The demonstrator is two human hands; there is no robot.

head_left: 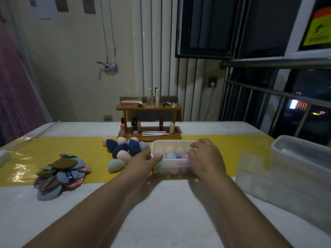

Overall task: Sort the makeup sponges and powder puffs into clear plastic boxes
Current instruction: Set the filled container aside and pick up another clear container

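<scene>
At the left end wall of the clear plastic box [172,142], the fingers [157,157] of my left hand [143,162] lie straight and pressed flat against the plastic, gripping nothing. The fingers [194,145] of my right hand [206,158] are curled over the right-hand rim and hold the box there.

Box: rectangular, frosted-clear, rounded corners, opening upward, no lid fitted. Its long axis runs left to right, parallel to the near edge of the counter [161,203]. It stands at the near border of the yellow strip [53,149]. Egg-shaped makeup sponges [170,150] in peach, teal and pink fill it; those at the bottom show only as blurred colour through the near wall.

Just left of the box lies a cluster of loose sponges [123,149], navy, peach and lilac; the navy ones point their narrow ends away from me. One teal sponge [116,165] lies on its side nearest me.

Well apart to the left, flat powder puffs [62,173] lie in an overlapping pile. A second clear box [295,153] stands at the far right. A wooden shelf [148,108] with cosmetics stands behind.
</scene>
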